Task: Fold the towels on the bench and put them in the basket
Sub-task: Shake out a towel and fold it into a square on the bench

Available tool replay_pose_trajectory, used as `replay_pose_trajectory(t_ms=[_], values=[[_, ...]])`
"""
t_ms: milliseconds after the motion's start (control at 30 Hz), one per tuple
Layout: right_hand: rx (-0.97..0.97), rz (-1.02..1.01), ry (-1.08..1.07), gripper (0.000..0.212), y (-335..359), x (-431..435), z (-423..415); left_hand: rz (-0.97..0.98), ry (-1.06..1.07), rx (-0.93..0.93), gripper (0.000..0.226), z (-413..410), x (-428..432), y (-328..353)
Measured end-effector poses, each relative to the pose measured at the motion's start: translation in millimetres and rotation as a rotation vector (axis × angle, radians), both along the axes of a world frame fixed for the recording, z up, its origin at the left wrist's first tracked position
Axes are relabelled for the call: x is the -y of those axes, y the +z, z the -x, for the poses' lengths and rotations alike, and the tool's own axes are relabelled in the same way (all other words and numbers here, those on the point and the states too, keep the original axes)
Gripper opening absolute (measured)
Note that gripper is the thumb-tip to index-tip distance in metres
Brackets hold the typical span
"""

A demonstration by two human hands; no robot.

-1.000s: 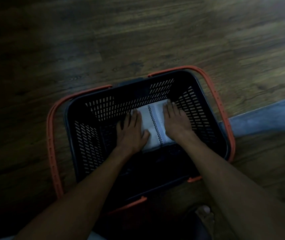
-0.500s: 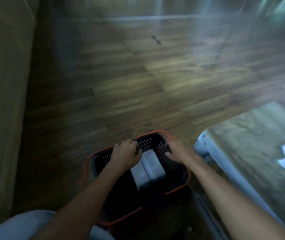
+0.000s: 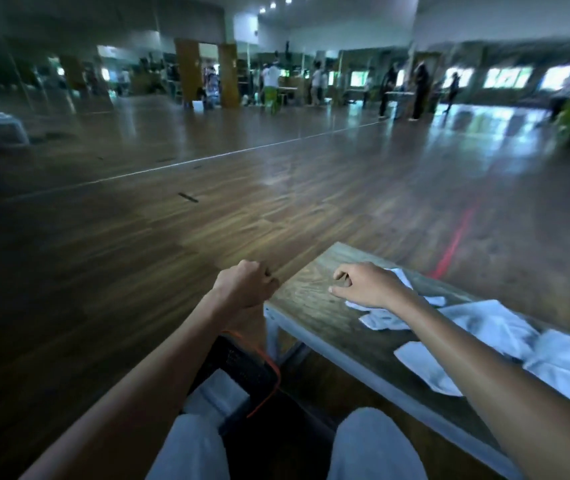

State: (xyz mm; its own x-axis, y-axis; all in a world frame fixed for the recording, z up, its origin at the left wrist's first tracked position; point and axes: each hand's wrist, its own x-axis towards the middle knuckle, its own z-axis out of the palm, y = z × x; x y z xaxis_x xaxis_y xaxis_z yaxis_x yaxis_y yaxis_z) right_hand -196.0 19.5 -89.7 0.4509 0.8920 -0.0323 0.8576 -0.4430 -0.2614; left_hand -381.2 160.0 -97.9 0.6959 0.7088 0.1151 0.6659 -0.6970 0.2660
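A wooden bench (image 3: pixel 311 306) runs from the centre toward the lower right, with several crumpled white towels (image 3: pixel 491 337) heaped on it. My right hand (image 3: pixel 366 285) hovers over the bench's near end, fingers loosely curled and empty, just left of the nearest towel (image 3: pixel 380 320). My left hand (image 3: pixel 245 285) is a closed fist in the air off the bench's left end, holding nothing. The black basket with orange handles (image 3: pixel 248 368) stands on the floor between my knees, mostly hidden by my left forearm. A folded white towel (image 3: pixel 214 393) shows inside it.
Dark wood floor (image 3: pixel 138 254) spreads ahead and to the left. A red line (image 3: pixel 456 237) crosses the floor beyond the bench. Blurred people and mirrors stand far back in the hall. My grey-trousered knees (image 3: pixel 377 445) fill the bottom edge.
Both hands left the folded towel in the basket and rose. The view swung up from the basket to the bench and hall, and my right hand moved over the bench.
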Motion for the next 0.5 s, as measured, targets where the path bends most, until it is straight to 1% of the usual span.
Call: replay_pose_trajectory(t_ms=[33,100,133,300,500], values=[[-0.008,-0.017,-0.038,0.037,3.6,19.3,-10.9,0.009,-0.039,0.004,0.034,-15.1,11.4,3.8],[-0.014,-0.036,-0.106,0.019,7.7,59.1,-31.7,0.001,-0.132,0.001,0.037,-46.0,33.6,6.9],[-0.023,-0.043,-0.146,0.016,7.5,78.6,-42.5,-0.010,-0.178,-0.005,0.040,-61.6,44.9,7.0],[-0.042,-0.047,-0.366,0.032,0.6,181.2,-81.9,0.004,-0.353,-0.016,0.040,-132.9,107.7,1.2],[-0.013,-0.021,-0.571,0.028,-9.9,285.2,-98.7,0.072,-0.566,-0.052,0.034,-189.5,180.0,-19.4]])
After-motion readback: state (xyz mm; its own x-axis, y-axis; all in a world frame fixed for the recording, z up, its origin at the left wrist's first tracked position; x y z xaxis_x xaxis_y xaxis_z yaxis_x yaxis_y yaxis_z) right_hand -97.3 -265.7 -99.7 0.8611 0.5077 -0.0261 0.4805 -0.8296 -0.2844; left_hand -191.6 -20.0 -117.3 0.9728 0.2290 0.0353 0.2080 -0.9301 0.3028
